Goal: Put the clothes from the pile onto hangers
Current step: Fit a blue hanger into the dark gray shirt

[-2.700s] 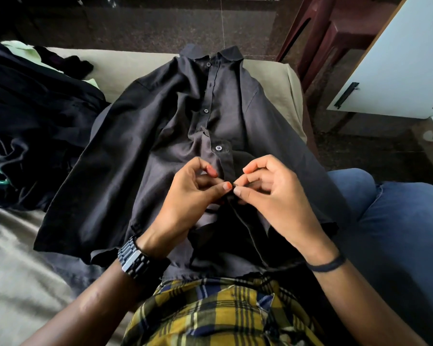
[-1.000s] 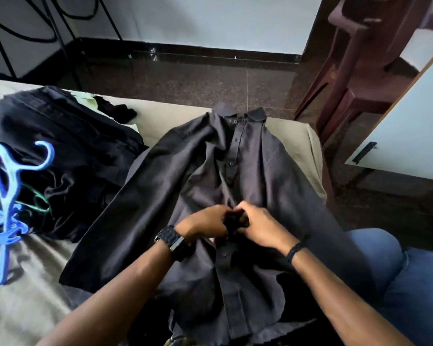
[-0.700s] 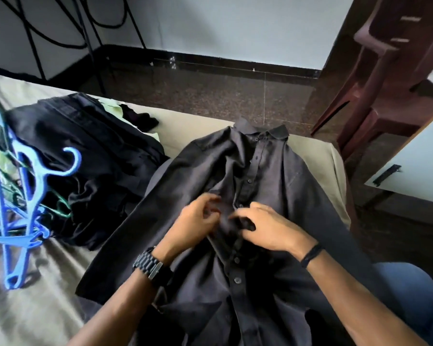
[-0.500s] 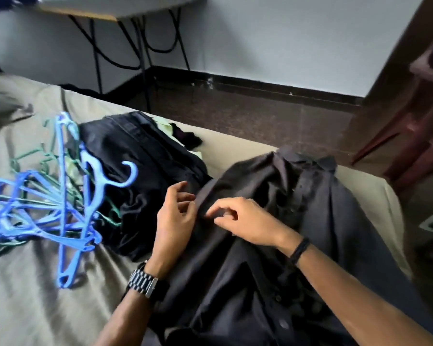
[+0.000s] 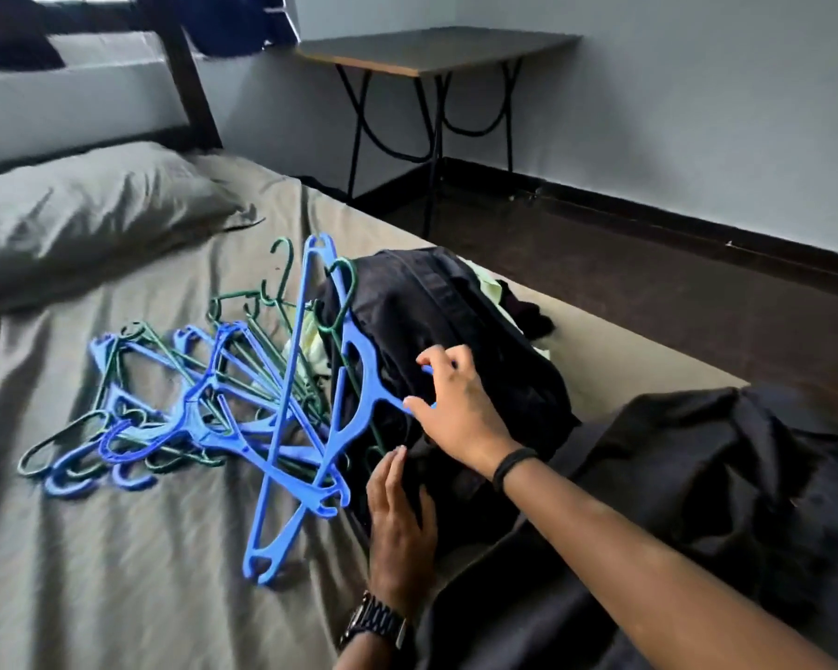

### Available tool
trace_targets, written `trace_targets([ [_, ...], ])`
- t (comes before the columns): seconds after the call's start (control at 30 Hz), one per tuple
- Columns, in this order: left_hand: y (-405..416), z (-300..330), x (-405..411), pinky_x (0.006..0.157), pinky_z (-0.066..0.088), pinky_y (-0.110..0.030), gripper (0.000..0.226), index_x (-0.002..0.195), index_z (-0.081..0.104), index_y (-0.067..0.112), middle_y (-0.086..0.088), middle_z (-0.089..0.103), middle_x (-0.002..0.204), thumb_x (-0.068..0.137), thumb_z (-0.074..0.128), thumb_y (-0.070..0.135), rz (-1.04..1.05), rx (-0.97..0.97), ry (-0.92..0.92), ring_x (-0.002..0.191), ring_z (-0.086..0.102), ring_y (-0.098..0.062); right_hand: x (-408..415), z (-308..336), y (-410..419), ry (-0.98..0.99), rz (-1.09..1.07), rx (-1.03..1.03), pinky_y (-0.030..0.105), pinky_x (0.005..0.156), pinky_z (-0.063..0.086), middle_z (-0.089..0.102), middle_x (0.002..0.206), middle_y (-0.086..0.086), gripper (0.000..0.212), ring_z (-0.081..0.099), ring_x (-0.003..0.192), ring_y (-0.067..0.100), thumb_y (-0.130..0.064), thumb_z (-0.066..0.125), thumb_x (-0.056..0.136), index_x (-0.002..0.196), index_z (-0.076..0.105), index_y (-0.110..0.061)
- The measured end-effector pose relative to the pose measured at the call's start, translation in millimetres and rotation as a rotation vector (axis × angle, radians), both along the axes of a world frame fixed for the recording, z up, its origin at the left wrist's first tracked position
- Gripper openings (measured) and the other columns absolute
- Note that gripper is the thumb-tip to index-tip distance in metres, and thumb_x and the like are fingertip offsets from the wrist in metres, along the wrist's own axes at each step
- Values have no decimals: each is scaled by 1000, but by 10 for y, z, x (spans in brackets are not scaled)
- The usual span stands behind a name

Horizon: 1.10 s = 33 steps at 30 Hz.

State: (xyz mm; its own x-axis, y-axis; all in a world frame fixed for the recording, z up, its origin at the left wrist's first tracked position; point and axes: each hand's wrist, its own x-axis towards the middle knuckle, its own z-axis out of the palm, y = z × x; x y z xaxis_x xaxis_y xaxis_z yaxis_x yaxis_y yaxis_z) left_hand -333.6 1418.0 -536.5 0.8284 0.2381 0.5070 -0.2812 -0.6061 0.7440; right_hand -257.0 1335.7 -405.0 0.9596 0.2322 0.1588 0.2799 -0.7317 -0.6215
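Head view, the only one you get: your right hand [image 5: 460, 408] has its grip on the hook of a blue hanger [image 5: 359, 394], thumb and fingertips pinching it where it leans against the pile of dark clothes [image 5: 460, 331]. Your left hand [image 5: 400, 519] is released, fingers flat on the dark cloth just below that grip. The hanger looks like stiff, light plastic, so I'd say the hook is a fine place to lift from, but watch it: its lower bar seems tangled with the other blue and green hangers [image 5: 189, 403] left of your grip. The dark shirt [image 5: 697, 476] lies soft and floppy to the right, on the bed [image 5: 117, 573]; take it by the collar.
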Motion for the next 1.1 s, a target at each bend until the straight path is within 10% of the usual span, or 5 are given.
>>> trace_targets([
  [0.3, -6, -106, -28, 114, 26, -36, 51, 137, 33, 16, -14, 37, 139, 87, 47, 14, 58, 81, -74, 129, 38, -30, 61, -119, -101, 311, -202, 171, 18, 55, 50, 56, 84, 5, 29, 57, 64, 14, -17, 77, 78, 95, 56, -5],
  [0.43, -12, 23, -55, 114, 25, -37, 58, 139, 26, 18, -15, 32, 144, 86, 48, 16, 78, 77, -48, 134, 34, -28, -16, -69, -183, 454, -223, 609, 26, 48, 55, 57, 71, 7, 13, 63, 54, 13, -9, 71, 84, 81, 62, -1],
  [0.73, -167, 777, -99, 83, 22, -2, 76, 152, 8, 24, 8, -12, 159, 93, 53, 9, -55, -250, 379, 144, 14, -9, -296, 303, -492, 286, -281, 847, 32, 54, 58, 62, 69, 12, 9, 66, 59, 18, -11, 64, 90, 97, 66, -6],
  [0.93, 31, 1133, -86, 82, 50, -39, 53, 143, 30, 23, -4, 60, 123, 94, 47, 16, 44, -152, 345, 93, 64, -28, -445, 555, -627, 229, -288, 890, 31, 51, 58, 61, 65, 12, 13, 66, 55, 17, -11, 63, 91, 101, 67, -4],
  [1.1, 196, 1248, -159, 78, 46, -31, 15, 103, 68, 17, -1, 61, 97, 90, 61, 16, 190, -53, 133, 90, 61, -23, -455, 760, -682, 312, -283, 1026, 33, 57, 60, 57, 69, 14, 17, 62, 60, 24, -10, 59, 93, 103, 64, 3],
])
